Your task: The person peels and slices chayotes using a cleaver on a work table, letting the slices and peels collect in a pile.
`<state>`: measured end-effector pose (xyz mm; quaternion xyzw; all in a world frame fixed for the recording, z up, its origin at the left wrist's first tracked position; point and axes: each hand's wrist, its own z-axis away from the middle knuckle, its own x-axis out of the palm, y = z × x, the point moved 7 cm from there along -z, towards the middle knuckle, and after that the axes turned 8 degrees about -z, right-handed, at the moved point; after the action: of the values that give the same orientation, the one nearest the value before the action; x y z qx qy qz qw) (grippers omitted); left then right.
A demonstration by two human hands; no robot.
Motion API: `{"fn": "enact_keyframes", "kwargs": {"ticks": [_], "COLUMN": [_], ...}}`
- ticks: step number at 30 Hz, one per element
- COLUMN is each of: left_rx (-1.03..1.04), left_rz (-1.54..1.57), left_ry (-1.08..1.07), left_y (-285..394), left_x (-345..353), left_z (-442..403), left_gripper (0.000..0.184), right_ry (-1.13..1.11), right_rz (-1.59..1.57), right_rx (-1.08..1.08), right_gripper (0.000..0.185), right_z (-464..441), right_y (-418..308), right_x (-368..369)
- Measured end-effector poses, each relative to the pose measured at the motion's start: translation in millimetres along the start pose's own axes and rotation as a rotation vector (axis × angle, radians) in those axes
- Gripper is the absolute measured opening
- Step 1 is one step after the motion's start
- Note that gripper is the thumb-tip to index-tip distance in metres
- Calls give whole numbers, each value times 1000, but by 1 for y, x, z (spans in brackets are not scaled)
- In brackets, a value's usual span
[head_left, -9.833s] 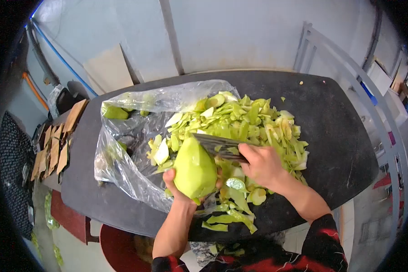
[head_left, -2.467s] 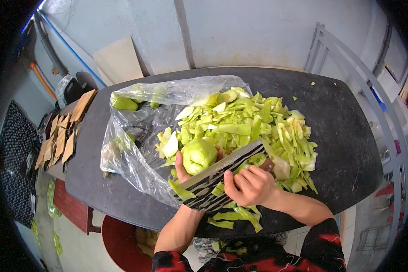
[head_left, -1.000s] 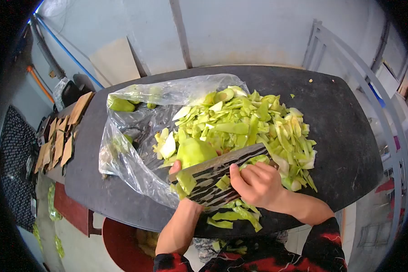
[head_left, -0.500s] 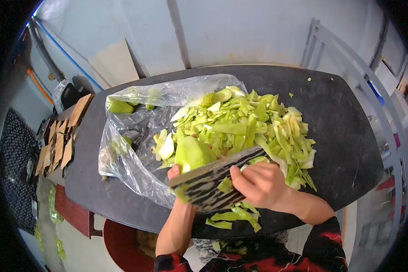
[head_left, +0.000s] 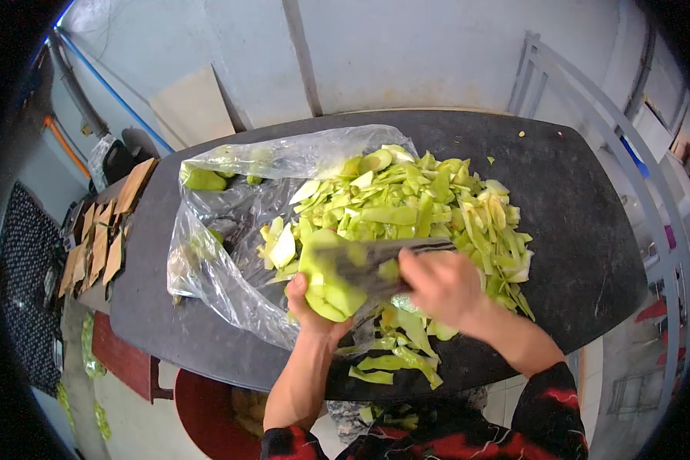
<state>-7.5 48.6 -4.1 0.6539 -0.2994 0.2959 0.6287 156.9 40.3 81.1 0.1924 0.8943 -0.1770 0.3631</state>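
My left hand (head_left: 317, 318) is wrapped round the lower left side of a large, pale green peeled vegetable (head_left: 331, 287), whose exact kind I cannot tell. My right hand (head_left: 448, 287) is closed on a broad-bladed cleaver (head_left: 372, 264); its handle is hidden in the fist. The blade, smeared by motion, crosses the upper right side of the vegetable, and I cannot tell whether it cuts in. Behind both hands spreads a heap of green slices (head_left: 406, 199), partly on a clear plastic bag (head_left: 230, 280). Long green strips (head_left: 399, 364) lie near the table's front edge.
The dark table (head_left: 575, 222) has curved edges. Whole green pieces (head_left: 203, 179) sit in the bag's far left corner. Below the front edge stands a red tub (head_left: 203, 414). A grey metal railing (head_left: 598, 84) rises at the right, and brown cardboard pieces (head_left: 100, 241) lie at the left.
The cleaver has swung up and away from me, its blade now blurred across the vegetable. More of the vegetable and my left hand shows. My right hand has shifted slightly.
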Motion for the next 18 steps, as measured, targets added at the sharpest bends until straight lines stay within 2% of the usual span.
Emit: {"fn": "enact_keyframes", "kwargs": {"ticks": [1,5,7,8,13,15,18], "left_rx": [7,86,73,43,9,83,33], "left_rz": [-22,-78,-22,-3,-61,-106,-113], "left_ry": [-27,-104,-117,-189,-275,-61,-175], "left_y": [3,13,14,10,9,11,11], "left_x": [0,16,17,6,9,-10,-9], "left_z": [-1,-4,-2,-8,-8,-6,-5], "left_gripper": [87,90,95,95,94,96,94], "right_ry": [-17,40,17,10,21,-8,-35], "right_rz": [-86,-88,-82,-65,-52,-39,-42], "right_rx": [116,32,-48,-83,-111,91,123], "right_gripper": [22,23,22,21,20,36,29], "right_z": [0,-2,-7,-7,0,1,1], "right_y": [20,2,-21,-28,-25,11,20], "right_x": [5,-6,-18,-21,-16,3,3]}}
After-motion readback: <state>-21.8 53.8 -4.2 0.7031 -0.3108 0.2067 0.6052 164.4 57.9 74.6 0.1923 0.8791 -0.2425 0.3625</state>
